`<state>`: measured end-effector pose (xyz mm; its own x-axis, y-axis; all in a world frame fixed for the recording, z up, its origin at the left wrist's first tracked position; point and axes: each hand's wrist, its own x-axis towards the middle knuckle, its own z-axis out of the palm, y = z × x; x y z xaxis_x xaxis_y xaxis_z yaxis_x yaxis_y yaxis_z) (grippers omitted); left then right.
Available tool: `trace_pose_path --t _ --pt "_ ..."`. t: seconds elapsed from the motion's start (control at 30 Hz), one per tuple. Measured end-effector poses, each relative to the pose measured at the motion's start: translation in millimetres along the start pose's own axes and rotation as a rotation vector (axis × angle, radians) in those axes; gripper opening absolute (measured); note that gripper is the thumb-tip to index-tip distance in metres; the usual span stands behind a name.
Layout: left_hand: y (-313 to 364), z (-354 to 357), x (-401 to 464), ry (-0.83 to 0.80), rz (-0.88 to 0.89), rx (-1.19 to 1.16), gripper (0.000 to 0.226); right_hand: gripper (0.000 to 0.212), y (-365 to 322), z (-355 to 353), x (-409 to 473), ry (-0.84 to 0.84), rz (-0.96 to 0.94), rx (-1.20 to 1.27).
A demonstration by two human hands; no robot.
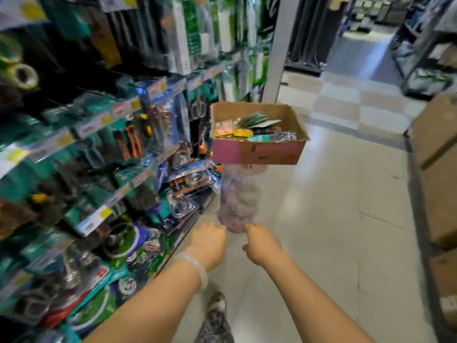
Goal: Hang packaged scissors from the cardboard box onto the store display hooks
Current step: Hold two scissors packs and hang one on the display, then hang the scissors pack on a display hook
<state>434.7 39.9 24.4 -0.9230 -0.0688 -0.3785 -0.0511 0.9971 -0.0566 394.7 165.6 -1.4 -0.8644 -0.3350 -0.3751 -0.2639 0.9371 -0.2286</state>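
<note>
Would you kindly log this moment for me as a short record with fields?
place: store aisle beside display hooks full of packaged goods
box: open cardboard box of packaged items, resting on a tall translucent container
left hand: at the container's base, left side; grip unclear in the blur
right hand: at the base, right side; grip unclear
scissors: none in either hand
other: brown cartons on the right

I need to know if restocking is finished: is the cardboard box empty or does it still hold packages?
Not empty. The open-topped box still holds several packages, yellow, green and dark ones, lying across its bottom.
</note>
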Motion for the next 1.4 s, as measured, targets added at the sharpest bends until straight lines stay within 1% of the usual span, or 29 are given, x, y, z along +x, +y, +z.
trace_pose_path --t 0.1,0.23,0.3,0.37,0.5,0.57,0.7,0.83,0.93,1.03,1.13,1.23,1.4 --pt "12.6 -7.5 35.6 -0.030 0.031 -0.011 0.042 0.039 20.2 -14.5 22.3 -0.017 0.038 0.008" --pt "25.8 -33.6 102.0 -0.021 0.071 -0.035 0.040 0.035 49.9 -50.1 72.7 0.004 0.082 0.020" --pt "30.3 -55.1 134.0 -0.014 0.084 -0.040 0.041 0.038 59.6 -73.8 100.5 0.016 0.088 0.036" --pt "32.0 -79.1 167.1 0.000 0.081 -0.040 0.043 0.041 66.0 -99.1 130.2 0.048 0.076 0.035" --pt "32.1 -122.5 227.2 0.066 0.078 -0.030 0.039 0.041 71.8 -145.2 190.3 0.142 0.029 0.053" --pt "33.2 -137.7 249.8 0.098 0.074 -0.028 0.038 0.042 74.1 -163.1 216.4 0.170 0.001 0.051" --pt "35.6 -158.7 290.2 0.108 0.056 -0.034 0.041 0.040 83.2 -194.6 263.8 0.201 -0.025 0.042" --pt "38.2 -175.9 329.1 0.069 0.008 -0.062 0.043 0.040 97.6 -217.8 310.8 0.187 -0.073 0.057" --pt "42.8 -183.6 357.9 0.042 -0.052 -0.094 0.045 0.036 111.7 -231.8 350.4 0.156 -0.115 0.026" --pt "50.9 -190.8 387.7 0.027 -0.128 -0.150 0.040 0.045 129.1 -243.4 390.8 0.093 -0.159 -0.009" --pt "58.4 -197.0 414.4 -0.037 -0.211 -0.231 0.039 0.048 148.1 -250.4 427.6 0.030 -0.212 -0.061" --pt "62.1 -200.0 437.0 -0.086 -0.295 -0.305 0.040 0.056 164.0 -253.6 458.3 0.003 -0.280 -0.103" --pt "67.4 -194.2 461.3 -0.089 -0.431 -0.391 0.033 0.075 179.7 -251.6 491.2 -0.056 -0.421 -0.177"
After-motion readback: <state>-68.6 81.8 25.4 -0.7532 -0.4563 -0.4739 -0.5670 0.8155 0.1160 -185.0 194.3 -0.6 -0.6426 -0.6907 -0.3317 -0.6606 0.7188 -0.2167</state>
